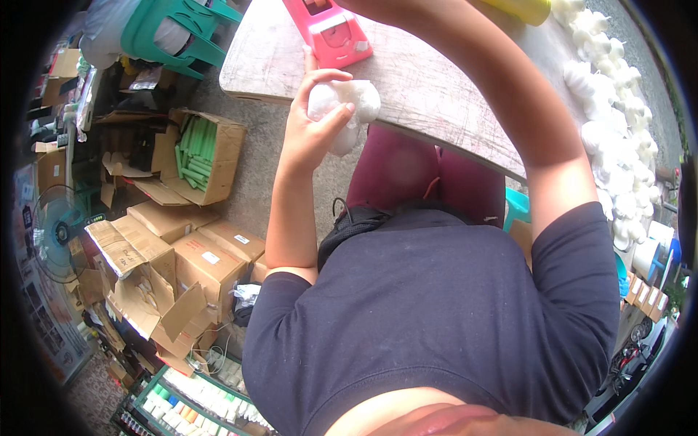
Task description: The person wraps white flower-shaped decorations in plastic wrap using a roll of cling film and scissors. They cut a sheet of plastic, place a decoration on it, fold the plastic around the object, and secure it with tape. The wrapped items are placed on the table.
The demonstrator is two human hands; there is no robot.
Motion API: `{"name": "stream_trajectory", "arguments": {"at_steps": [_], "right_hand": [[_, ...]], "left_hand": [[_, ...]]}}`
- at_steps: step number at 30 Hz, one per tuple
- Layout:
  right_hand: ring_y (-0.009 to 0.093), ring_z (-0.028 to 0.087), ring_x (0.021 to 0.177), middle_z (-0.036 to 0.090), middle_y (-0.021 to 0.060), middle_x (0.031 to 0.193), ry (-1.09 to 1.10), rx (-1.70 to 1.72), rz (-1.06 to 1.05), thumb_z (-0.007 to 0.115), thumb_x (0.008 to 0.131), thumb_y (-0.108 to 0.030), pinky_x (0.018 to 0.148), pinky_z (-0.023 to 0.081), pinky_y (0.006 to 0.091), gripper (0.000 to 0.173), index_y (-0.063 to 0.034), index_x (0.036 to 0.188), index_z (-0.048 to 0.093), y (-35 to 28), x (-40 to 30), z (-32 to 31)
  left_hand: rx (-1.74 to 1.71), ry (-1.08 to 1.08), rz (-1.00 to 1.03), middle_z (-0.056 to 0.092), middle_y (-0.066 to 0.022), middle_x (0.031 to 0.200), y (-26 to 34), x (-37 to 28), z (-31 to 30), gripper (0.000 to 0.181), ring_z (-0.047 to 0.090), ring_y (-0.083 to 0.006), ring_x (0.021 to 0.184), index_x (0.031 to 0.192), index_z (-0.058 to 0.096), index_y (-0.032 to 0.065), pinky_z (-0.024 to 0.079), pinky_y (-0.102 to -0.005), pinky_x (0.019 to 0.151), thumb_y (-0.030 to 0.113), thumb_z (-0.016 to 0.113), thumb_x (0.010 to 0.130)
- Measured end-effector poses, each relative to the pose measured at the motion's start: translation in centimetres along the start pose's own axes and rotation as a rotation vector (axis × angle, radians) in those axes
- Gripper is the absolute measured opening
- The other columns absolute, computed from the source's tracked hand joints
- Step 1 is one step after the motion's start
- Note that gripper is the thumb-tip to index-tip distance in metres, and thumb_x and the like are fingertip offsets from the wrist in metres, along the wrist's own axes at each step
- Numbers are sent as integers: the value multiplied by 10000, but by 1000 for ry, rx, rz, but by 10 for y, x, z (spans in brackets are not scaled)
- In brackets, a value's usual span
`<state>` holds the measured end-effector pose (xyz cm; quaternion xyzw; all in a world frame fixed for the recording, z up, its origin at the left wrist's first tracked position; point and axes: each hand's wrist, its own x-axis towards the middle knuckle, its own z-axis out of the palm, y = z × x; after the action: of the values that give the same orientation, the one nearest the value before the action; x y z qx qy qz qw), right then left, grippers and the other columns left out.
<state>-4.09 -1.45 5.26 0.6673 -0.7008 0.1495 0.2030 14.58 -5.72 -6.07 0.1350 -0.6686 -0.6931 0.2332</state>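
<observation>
My left hand (313, 120) is closed around a white, rounded bundle (366, 101) that looks wrapped in clear plastic. It holds the bundle at the near edge of a worn, pale table (436, 87), thumb across the front. Just beyond the fingers stands a pink tape dispenser (341, 41) on the tabletop; the left index finger reaches its near end. My right forearm arches over the table towards the dispenser's far side. The right hand itself lies past the top edge, out of view.
Many similar white bundles (616, 136) line the table's right side. A yellow cylinder (526, 8) lies at the far edge. To the left are a teal plastic chair (163, 32), an open carton (226, 158) of green rolls, stacked cardboard boxes (210, 261) and a fan (61, 233).
</observation>
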Motion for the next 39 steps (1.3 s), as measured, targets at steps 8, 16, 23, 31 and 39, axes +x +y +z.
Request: {"name": "stream_trajectory", "arguments": {"at_steps": [8,16,23,31,39], "right_hand": [[248,671,708,634,139,802,294,279,-31,624,785,-79,596,534,360,192,-40,963,564,-60,-99,15],[259,667,709,656,99,830,274,542,344,668,835,-108,623,538,355,219,-80,1030,574,-66,-116,19],[141,661,790,695,71,872,195,732,470,668,881,-194,717,520,287,186,-43,989,660,-51,-124,10],[88,576,718,639,35,781,53,1449,908,530,963,-158,647,464,242,228,29,901,645,-44,-77,51],[62,520,666,630,-7,758,198,1521,971,592,942,-185,615,433,224,224,14,903,687,-61,-82,54]], "left_hand": [[-52,37,-59,96,-305,1532,-8,-4,2,368,122,-322,1454,1069,626,123,190,-402,1129,43,689,715],[41,-152,57,448,-133,1387,19,-16,2,667,408,-246,1299,1342,464,78,327,-384,1075,100,681,712],[-230,-304,-80,443,-125,1396,5,-3,-7,788,426,-207,1268,1400,389,15,334,-350,1063,188,730,710],[-233,-285,-96,432,-126,1406,5,-5,-1,784,446,-199,1237,1391,395,-3,356,-336,1038,210,736,717],[-526,-18,-282,399,-233,1377,-9,-46,16,529,544,-267,1121,1230,448,16,514,-371,866,122,644,750]]}}
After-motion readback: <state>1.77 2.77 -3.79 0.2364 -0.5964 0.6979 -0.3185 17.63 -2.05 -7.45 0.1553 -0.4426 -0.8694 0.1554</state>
